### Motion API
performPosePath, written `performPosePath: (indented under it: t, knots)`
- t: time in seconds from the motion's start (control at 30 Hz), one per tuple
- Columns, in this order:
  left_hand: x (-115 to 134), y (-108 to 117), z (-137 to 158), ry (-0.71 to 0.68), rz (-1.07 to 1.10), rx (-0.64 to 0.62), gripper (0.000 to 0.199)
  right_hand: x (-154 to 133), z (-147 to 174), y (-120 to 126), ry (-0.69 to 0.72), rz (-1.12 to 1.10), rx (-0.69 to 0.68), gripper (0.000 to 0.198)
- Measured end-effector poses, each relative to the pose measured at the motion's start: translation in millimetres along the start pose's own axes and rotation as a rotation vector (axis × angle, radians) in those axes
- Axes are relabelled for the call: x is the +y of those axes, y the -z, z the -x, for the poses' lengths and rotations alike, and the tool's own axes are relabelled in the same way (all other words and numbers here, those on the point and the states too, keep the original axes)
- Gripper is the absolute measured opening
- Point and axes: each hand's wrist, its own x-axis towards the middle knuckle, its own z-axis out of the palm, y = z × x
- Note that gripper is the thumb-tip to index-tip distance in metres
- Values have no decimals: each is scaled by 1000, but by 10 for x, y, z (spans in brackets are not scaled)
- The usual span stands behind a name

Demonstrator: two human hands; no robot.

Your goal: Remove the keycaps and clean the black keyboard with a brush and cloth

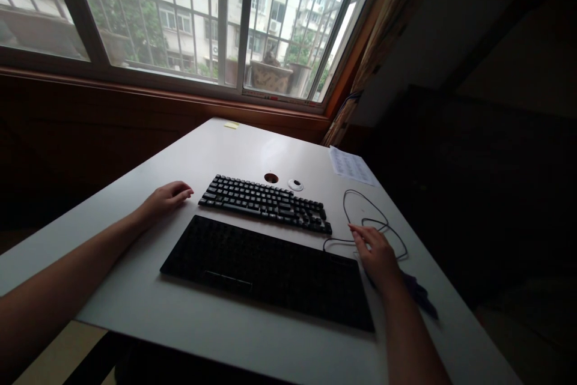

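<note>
My left hand rests on the white desk, left of a block of black keys set out in keyboard rows. Its fingers are loosely bent and hold nothing I can see. My right hand lies beyond the right end of a dark keyboard, its fingers reaching forward and the thumb a little apart. By its fingertips runs a thin black cable; I cannot tell whether they touch it. A dark purple cloth lies partly hidden beneath the right wrist. The dark keyboard sits nearer to me than the rows of keys.
Behind the keys, the white desk has a round hole with a white ring-shaped cover beside it. A printed sheet lies at the right edge, a yellow note at the far corner. A barred window stands beyond.
</note>
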Motion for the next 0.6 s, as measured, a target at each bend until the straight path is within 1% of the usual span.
performPosePath:
  t: [0.17, 0.23, 0.3, 0.4, 0.5, 0.6]
  knots:
    - [-45, 99, -155, 124, 227, -111, 44, 60, 20, -24, -13, 2, 23, 30]
    - [-68, 125, -295, 146, 231, -153, 45, 90, 29, -31, -21, 3, 27, 30]
    - [-82, 132, -475, 123, 185, -116, 44, 109, 34, -30, -30, 4, 34, 30]
    - [-72, 103, -771, 32, 75, -80, 43, 117, 36, -18, -37, 10, 46, 30]
    - [-33, 44, -1025, -23, 37, -94, 42, 119, 40, -13, -46, 21, 44, 30]
    - [4, -22, -1199, -79, 19, -150, 45, 132, 48, -21, -59, 23, 47, 30]
